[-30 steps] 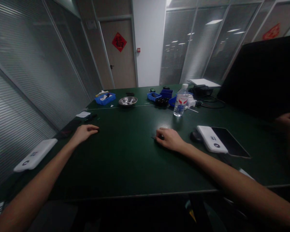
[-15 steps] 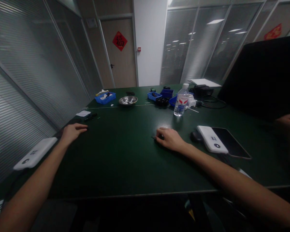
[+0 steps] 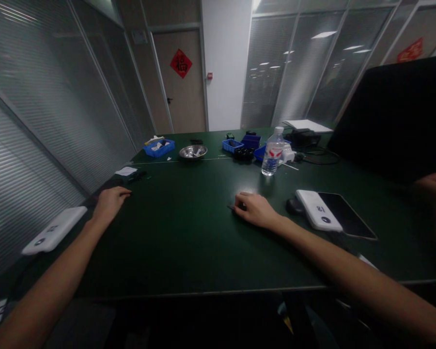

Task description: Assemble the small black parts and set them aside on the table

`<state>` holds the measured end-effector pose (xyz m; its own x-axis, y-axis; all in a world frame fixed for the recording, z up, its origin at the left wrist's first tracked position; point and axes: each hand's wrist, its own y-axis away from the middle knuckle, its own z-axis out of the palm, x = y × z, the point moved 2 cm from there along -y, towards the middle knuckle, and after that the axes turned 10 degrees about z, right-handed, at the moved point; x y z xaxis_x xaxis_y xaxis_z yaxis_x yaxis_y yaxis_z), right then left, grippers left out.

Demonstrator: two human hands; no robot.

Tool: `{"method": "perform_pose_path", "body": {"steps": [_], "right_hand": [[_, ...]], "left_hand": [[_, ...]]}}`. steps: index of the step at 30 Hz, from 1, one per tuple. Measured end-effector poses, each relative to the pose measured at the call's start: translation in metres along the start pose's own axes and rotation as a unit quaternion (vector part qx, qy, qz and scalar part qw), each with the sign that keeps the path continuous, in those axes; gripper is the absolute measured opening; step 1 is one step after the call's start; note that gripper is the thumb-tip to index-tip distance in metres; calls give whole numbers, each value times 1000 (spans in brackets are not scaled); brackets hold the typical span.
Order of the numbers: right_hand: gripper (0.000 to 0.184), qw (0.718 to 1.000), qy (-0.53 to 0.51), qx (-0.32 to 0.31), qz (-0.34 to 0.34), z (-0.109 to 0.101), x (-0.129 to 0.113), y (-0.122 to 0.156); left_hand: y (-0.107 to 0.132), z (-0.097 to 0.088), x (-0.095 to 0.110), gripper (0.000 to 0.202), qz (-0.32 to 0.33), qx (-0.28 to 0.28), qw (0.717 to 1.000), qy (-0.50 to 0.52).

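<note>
My left hand is at the left of the green table, thumb and fingertips pressed together. Whatever is between them, if anything, is too small to make out. Just beyond it lie dark small items and a white paper. Resting on the table right of the middle, my right hand is closed, fingers curled. A small, thin dark piece pokes out from its fingertips; its kind cannot be made out. A black rounded object sits to the right of this hand.
A water bottle stands beyond my right hand. Farther back are a metal bowl, a blue basket and blue trays. White power banks flank my arms. Another person's hand shows by a dark screen.
My left hand has shifted very slightly, its fingers drawn closer together. The right hand stays in place with the thin dark piece.
</note>
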<state>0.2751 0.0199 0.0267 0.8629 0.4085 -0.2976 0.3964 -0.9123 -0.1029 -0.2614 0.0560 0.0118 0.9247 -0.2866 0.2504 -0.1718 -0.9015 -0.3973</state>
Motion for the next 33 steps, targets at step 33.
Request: {"method": "perform_pose_path", "body": {"steps": [33], "right_hand": [[15, 1000, -8, -1, 2, 0, -1, 0]], "left_hand": [[2, 4, 5, 43, -9, -21, 992, -123]]}}
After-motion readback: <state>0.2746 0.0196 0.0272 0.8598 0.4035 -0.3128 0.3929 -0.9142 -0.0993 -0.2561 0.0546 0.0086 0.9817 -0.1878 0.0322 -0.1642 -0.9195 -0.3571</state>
